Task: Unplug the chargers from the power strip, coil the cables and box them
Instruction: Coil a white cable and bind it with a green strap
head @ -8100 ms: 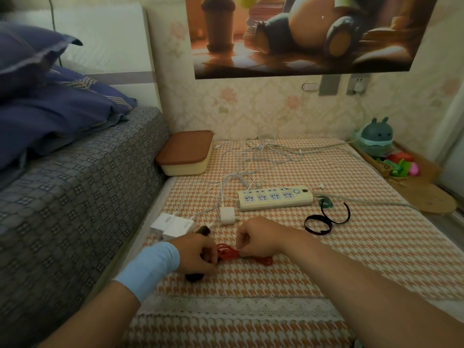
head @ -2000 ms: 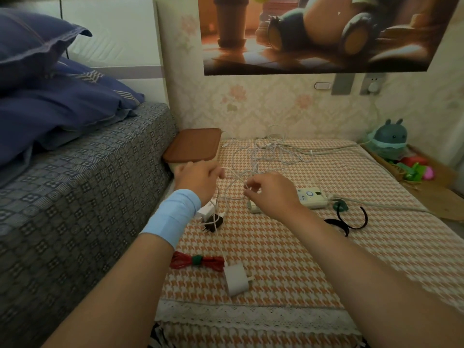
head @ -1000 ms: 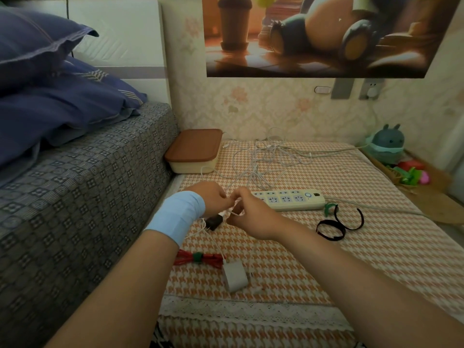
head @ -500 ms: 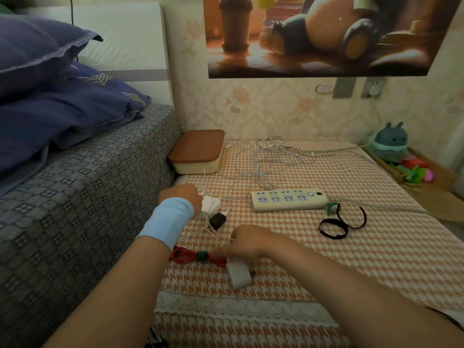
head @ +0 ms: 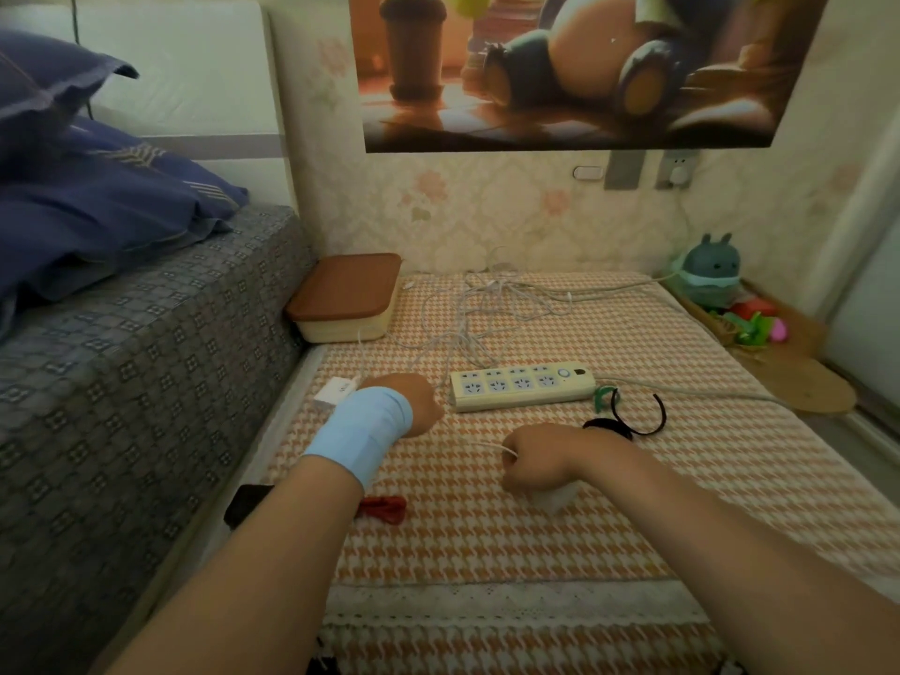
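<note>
The right hand [head: 535, 457] is curled into a fist round a thin white cable [head: 489, 445]. A blurred white charger block [head: 555, 496] shows just under it, mostly covered. The left hand [head: 414, 406], above a blue wristband [head: 363, 433], hides its own fingers, so I cannot tell its grip. A second white charger [head: 335, 392] peeks out beside that wrist. The left forearm cuts off the red coiled cable [head: 384, 509] and a black object [head: 246, 499]. The power strip [head: 523, 387] lies just beyond both hands, and the brown-lidded box [head: 346, 297] sits farther back.
</note>
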